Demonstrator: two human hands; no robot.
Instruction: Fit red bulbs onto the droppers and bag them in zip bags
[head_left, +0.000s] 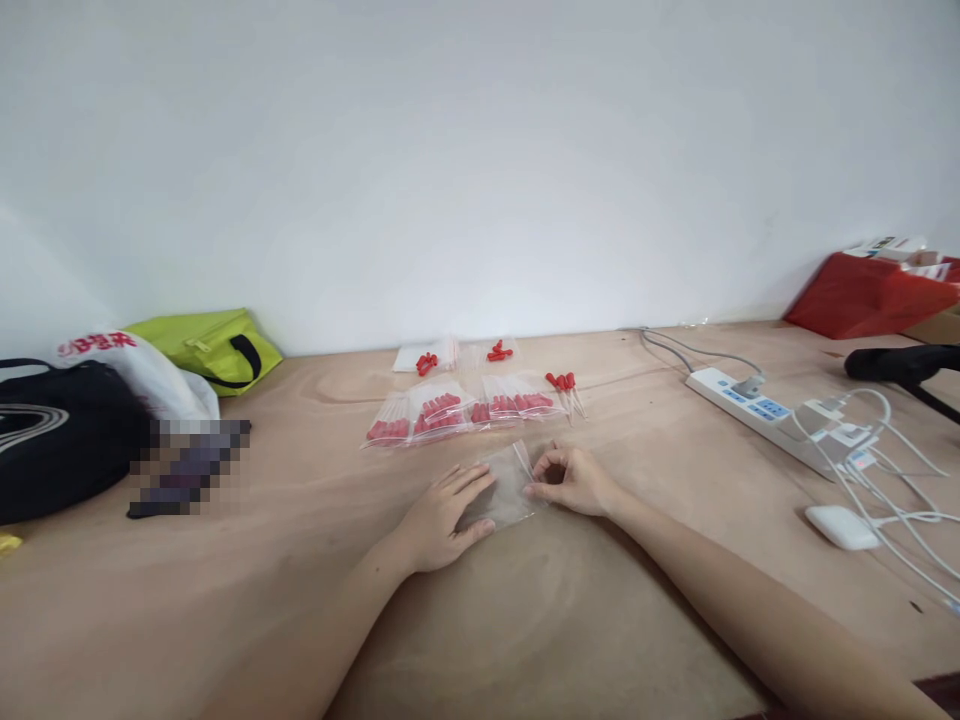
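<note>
A clear zip bag (501, 492) lies flat on the wooden table between my hands, with nothing visible inside. My left hand (448, 512) rests on its left part, fingers stretched out. At the bag's right edge, by the zip strip, my right hand (571, 480) pinches with thumb and forefinger. Beyond the hands lie several filled zip bags (442, 412) holding red-handled pieces. Loose red-handled screwdrivers (564, 384) with thin metal shafts sit to their right. Farther back, small red pieces (426, 363) rest on a stack of bags (409, 357), beside another red cluster (499, 351).
On the right are a white power strip (757, 412), tangled white cables and a white charger (841, 527). A red bag (862, 295) and a black object (892, 362) stand behind. At the left are a black bag (67, 450), a white plastic bag (161, 385) and a lime-green bag (202, 340).
</note>
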